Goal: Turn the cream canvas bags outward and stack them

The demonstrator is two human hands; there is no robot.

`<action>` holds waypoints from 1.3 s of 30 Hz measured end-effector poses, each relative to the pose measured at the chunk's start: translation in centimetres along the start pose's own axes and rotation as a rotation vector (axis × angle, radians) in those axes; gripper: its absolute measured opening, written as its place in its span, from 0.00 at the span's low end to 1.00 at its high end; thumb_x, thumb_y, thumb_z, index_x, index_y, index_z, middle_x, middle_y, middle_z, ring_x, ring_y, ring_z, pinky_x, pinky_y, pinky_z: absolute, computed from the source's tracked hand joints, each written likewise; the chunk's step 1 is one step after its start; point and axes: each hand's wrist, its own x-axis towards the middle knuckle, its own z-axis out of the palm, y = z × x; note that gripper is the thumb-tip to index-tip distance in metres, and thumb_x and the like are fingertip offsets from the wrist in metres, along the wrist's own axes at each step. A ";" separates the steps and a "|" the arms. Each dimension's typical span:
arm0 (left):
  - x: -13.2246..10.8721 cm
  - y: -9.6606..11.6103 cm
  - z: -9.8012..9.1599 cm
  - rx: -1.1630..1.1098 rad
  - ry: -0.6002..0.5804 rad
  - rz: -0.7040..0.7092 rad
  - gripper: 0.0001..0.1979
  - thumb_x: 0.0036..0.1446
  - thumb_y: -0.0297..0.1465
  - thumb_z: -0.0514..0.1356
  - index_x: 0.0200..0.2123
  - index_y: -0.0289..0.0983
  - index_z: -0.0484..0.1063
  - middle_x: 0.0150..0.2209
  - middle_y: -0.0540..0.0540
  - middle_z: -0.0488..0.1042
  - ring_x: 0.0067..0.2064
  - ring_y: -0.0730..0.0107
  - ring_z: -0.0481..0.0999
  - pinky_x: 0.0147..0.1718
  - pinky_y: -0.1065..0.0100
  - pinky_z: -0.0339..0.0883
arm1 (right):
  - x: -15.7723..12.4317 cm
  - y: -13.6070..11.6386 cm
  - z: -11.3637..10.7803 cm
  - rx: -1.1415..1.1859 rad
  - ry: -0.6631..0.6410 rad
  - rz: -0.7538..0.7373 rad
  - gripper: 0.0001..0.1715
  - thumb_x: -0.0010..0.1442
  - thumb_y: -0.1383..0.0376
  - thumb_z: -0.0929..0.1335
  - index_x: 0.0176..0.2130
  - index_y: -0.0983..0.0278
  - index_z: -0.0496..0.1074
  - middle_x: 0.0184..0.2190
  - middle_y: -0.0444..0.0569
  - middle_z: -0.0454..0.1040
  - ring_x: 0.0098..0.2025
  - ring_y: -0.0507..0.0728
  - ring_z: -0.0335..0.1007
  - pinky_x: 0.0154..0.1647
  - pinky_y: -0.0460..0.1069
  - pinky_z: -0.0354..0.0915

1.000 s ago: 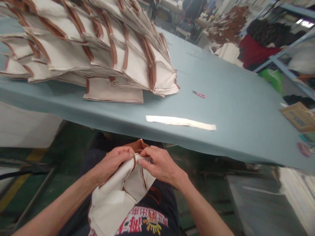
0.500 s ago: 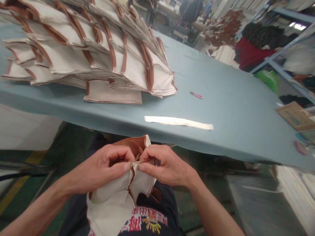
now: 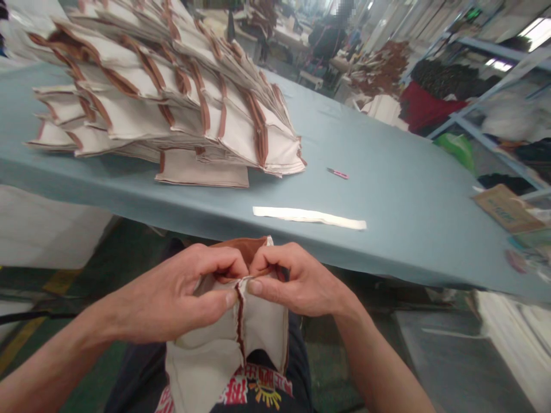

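A cream fabric piece with brown edging [image 3: 206, 367] hangs over my lap, below the table's front edge. My left hand [image 3: 189, 292] pinches its upper edge just left of a brown seam. Close beside it, my right hand [image 3: 297, 278] pinches the same edge to the right of the seam, thumb on the cream side. The two thumbs are nearly touching. Brown fabric shows behind the fingers. On the blue table [image 3: 413, 212], a white strip [image 3: 310, 216] lies near the front edge, beyond my hands.
A large pile of cream and brown sewn pieces [image 3: 172, 97] covers the table's left part. Small pink-handled snips [image 3: 338, 173] lie right of it. A cardboard piece [image 3: 508, 207] rests at the right end. Shelves [image 3: 486, 120] and a distant person [image 3: 327, 37] are behind.
The fabric has been straightened, so its right part hangs flatter and the seam runs more vertically. Both hands still pinch it, having shifted slightly right. The view has tilted a little.
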 end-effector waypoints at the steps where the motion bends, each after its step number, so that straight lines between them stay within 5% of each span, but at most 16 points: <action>1: 0.0 -0.2 0.2 -0.005 0.003 0.009 0.11 0.61 0.37 0.59 0.30 0.40 0.77 0.26 0.54 0.73 0.28 0.69 0.70 0.28 0.71 0.63 | 0.0 0.1 0.0 0.006 -0.002 0.002 0.31 0.72 0.41 0.75 0.31 0.60 0.68 0.24 0.36 0.60 0.26 0.50 0.53 0.27 0.47 0.50; 14: -0.3 -2.2 1.1 0.053 0.053 0.083 0.14 0.65 0.33 0.58 0.26 0.38 0.74 0.22 0.57 0.65 0.23 0.77 0.61 0.22 0.73 0.53 | -0.4 0.9 0.9 0.015 0.034 0.033 0.29 0.72 0.43 0.76 0.32 0.60 0.67 0.25 0.36 0.59 0.28 0.50 0.52 0.29 0.48 0.52; 19: -0.2 -2.5 2.1 0.040 0.179 0.181 0.13 0.62 0.31 0.58 0.23 0.40 0.65 0.22 0.59 0.57 0.22 0.79 0.56 0.21 0.74 0.49 | -0.9 0.7 1.5 -0.101 0.086 -0.007 0.19 0.73 0.54 0.72 0.33 0.60 0.68 0.27 0.38 0.65 0.29 0.51 0.57 0.33 0.48 0.55; 24: -0.2 -2.1 2.2 -0.008 0.226 0.057 0.14 0.59 0.35 0.56 0.21 0.42 0.60 0.21 0.58 0.56 0.23 0.77 0.57 0.22 0.73 0.50 | -0.6 0.6 2.0 -0.122 0.099 -0.005 0.16 0.68 0.56 0.74 0.34 0.59 0.68 0.29 0.38 0.68 0.32 0.52 0.60 0.35 0.48 0.57; 28: -0.6 -2.4 1.3 -0.074 0.062 -0.078 0.18 0.64 0.41 0.59 0.23 0.41 0.65 0.24 0.56 0.62 0.27 0.73 0.61 0.24 0.73 0.56 | -0.2 1.0 2.7 -0.051 0.131 0.052 0.33 0.68 0.43 0.78 0.29 0.59 0.64 0.26 0.36 0.61 0.29 0.50 0.53 0.31 0.49 0.51; 33: -1.6 -2.1 -0.6 0.020 -0.126 -0.037 0.21 0.73 0.42 0.57 0.27 0.40 0.71 0.26 0.54 0.68 0.28 0.71 0.66 0.27 0.72 0.59 | -0.3 1.2 3.3 -0.005 0.068 0.058 0.32 0.70 0.40 0.77 0.32 0.60 0.69 0.27 0.37 0.64 0.29 0.50 0.56 0.32 0.48 0.54; 39: -1.8 -1.6 0.2 -0.114 -0.062 -0.057 0.17 0.64 0.38 0.57 0.23 0.42 0.60 0.23 0.56 0.60 0.26 0.73 0.59 0.25 0.72 0.55 | 0.0 0.9 3.4 -0.017 0.026 0.030 0.30 0.71 0.42 0.77 0.33 0.60 0.68 0.27 0.36 0.64 0.28 0.50 0.56 0.31 0.48 0.53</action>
